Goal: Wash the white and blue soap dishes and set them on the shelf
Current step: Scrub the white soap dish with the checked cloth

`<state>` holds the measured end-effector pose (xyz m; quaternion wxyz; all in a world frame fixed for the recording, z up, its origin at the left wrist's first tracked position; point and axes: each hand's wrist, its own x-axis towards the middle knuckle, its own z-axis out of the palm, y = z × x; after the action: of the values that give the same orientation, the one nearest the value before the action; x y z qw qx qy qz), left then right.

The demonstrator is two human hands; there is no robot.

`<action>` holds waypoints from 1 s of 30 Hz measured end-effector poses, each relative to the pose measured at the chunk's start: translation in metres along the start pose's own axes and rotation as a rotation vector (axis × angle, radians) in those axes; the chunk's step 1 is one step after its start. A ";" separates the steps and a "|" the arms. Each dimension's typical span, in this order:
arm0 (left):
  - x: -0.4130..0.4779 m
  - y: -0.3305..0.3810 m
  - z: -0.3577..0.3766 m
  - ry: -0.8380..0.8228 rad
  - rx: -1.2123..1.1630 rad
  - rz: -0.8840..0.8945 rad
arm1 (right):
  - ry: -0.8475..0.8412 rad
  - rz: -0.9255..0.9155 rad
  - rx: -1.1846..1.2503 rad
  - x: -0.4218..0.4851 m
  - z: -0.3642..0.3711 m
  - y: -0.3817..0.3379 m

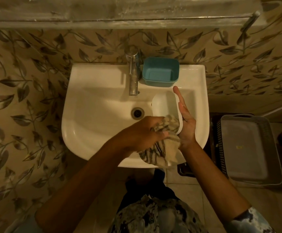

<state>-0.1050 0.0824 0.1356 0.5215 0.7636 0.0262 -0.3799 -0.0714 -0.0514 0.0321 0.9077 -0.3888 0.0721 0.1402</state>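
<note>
Two-handed over the sink (pixel 93 118) basin: props the white soap dish (pixel 163 105) on edge against the flat palm and straight, unclenched fingers of the right hand (pixel 187 125), hollow side facing left. Clutches a striped cloth (pixel 162 148) in the curled fingers of the left hand (pixel 143 133) and presses it into the near end of that dish. Shows the blue soap dish (pixel 160 73) upright on the back ledge, just right of the tap (pixel 133 78), with a grey basket (pixel 244 148) on the floor at right.

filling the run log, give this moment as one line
step: wiping white dish | left hand: grips cloth | right hand: flat, steadies it over sink | blue dish: beside tap
</note>
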 end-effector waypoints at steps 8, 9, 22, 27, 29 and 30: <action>0.019 -0.017 -0.004 0.623 0.451 0.204 | -0.023 0.221 0.342 -0.007 0.002 0.018; 0.024 -0.018 0.002 0.644 0.576 0.200 | -0.040 0.222 0.336 -0.008 0.004 0.020; 0.034 -0.052 0.042 0.366 0.720 0.334 | 0.004 0.314 0.283 -0.019 -0.015 0.018; 0.032 -0.059 0.029 0.304 1.088 0.427 | 0.027 0.338 0.284 -0.028 -0.015 0.028; 0.035 -0.060 0.019 0.441 1.133 0.481 | 0.034 0.330 0.274 -0.033 -0.013 0.032; 0.037 -0.060 0.013 0.529 1.107 0.480 | 0.034 0.328 0.257 -0.034 -0.011 0.033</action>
<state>-0.1122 0.0859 0.0642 0.0980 0.9712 -0.2168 -0.0098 -0.1145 -0.0446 0.0098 0.9136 -0.2554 0.1668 0.2690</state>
